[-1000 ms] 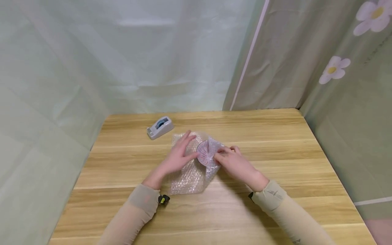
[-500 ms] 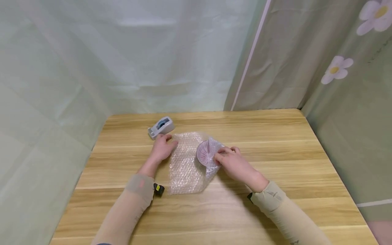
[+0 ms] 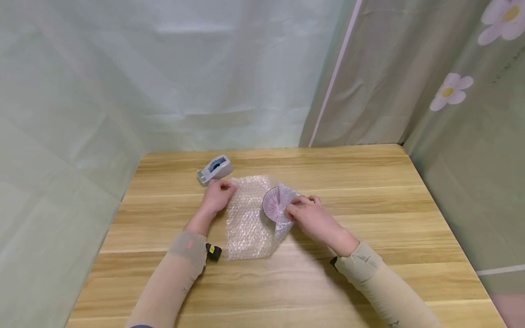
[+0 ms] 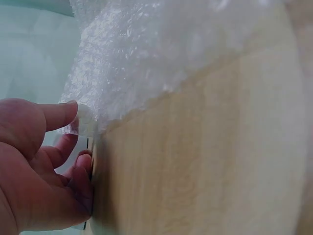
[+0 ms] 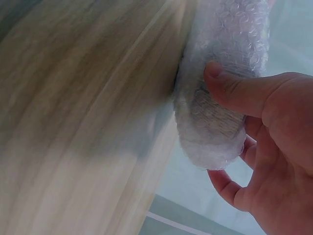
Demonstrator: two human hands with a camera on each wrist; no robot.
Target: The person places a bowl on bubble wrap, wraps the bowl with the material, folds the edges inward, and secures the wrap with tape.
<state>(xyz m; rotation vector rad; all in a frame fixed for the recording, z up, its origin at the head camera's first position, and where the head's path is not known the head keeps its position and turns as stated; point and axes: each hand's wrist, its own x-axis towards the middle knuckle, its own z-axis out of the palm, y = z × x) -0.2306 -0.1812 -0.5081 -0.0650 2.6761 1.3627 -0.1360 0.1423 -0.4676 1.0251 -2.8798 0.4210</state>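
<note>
While a pale green curtain (image 3: pixel 229 91) hangs beyond the striped dish (image 3: pixel 271 205), with white flowers (image 3: pixel 449 92) printed on it far to the dish's right, the wood-grain desk (image 3: pixel 361 177) spreads out on every side of the dish. My left sleeve (image 3: pixel 170 280) slants in from the near left of the dish, and my right sleeve (image 3: pixel 385 284), bearing some dark marks, from its near right. Beneath the dish and reaching out to its left lies a sheet of clear bubble wrap (image 3: pixel 248 225); on the dish's right side the wrap is folded up and over, covering that part. With my left grip (image 3: pixel 216 196), off to the left of the dish, I pinch the wrap's far left corner between thumb and finger. With my right grip (image 3: pixel 313 221), at the dish's right side, I grasp the folded wrap against the dish, thumb lying on the plastic and fingers curled round the outer side. The dish itself rests on the wrap, its uncovered left part showing fine pinkish-purple lines that fan out to a dark rim. Beyond the dish and to its left stands a grey tape dispenser (image 3: pixel 217 171), just past my left grip. A black device (image 3: pixel 215 253) with a yellow mark sits by the left sleeve, nearer to me than the dish and left of it. Smallest is the dispenser's bluish tape roll (image 3: pixel 215 165).
</note>
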